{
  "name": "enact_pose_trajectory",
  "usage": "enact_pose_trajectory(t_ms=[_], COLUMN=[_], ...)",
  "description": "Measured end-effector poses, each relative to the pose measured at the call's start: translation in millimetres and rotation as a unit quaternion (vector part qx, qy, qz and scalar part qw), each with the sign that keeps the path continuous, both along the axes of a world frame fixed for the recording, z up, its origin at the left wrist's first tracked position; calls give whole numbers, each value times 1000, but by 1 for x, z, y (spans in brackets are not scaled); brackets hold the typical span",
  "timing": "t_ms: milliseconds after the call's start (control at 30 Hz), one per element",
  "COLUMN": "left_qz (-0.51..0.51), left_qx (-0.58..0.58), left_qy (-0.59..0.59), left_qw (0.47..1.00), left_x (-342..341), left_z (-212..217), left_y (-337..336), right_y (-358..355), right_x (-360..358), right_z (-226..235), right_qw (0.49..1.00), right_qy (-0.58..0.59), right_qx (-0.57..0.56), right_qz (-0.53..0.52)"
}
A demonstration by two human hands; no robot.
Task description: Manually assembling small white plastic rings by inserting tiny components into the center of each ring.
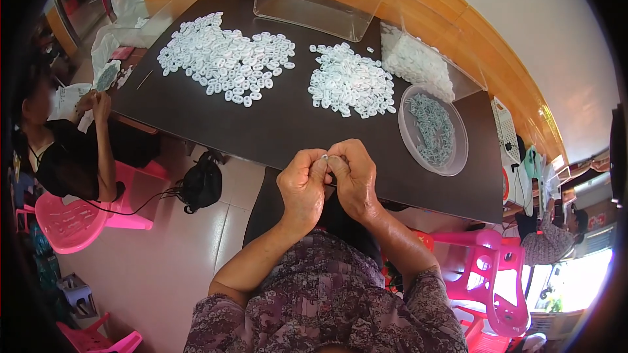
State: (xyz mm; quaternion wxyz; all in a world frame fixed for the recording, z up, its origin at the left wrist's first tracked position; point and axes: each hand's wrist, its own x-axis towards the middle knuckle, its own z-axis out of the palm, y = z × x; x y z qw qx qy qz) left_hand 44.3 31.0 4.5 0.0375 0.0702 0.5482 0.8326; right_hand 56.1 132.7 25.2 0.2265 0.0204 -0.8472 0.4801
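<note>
My left hand (302, 186) and my right hand (354, 180) meet at the near edge of a black table (281, 127). Their fingertips pinch together on a small white plastic piece (325, 157). Beyond them on the table lie two heaps of small white ring-shaped pieces: a large heap (226, 59) at the back left and a smaller heap (350, 82) in the middle. To the right stands a round clear tub (433, 129) with several grey-green pieces in it.
A clear plastic box (314, 0) and a clear bin of white pieces (418, 59) stand at the table's back. Another person (62, 144) sits at the left on a pink stool. A black bag (201, 183) lies on the floor. Pink stools (487, 274) stand at right.
</note>
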Motion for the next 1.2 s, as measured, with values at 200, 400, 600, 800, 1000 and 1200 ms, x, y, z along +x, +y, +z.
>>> enact_pose_trajectory(t_ms=[200, 400, 600, 800, 1000, 1200], left_qz=[7, -48, -70, -71, -64, -63], left_qx=[-19, 79, 104, 85, 80, 89], left_qy=[0, -74, -60, -67, -72, -68], left_qw=[1000, 993, 990, 992, 992, 992], left_x=[-7, -28, -39, -41, -40, -40], left_z=[-9, -10, -12, -14, -13, -14], left_y=[2, -6, -7, -8, -11, -11], right_y=[6, 24, 74, 67, 63, 53], right_x=[-7, -24, -72, -86, -76, -46], right_z=[-11, 1, -17, -24, -20, -8], right_qw=[999, 998, 939, 906, 923, 971], right_qy=[6, 27, 48, 63, 71, 34], right_qx=[37, 43, 325, 409, 372, 233], right_qz=[2, -30, -99, -91, -70, -35])
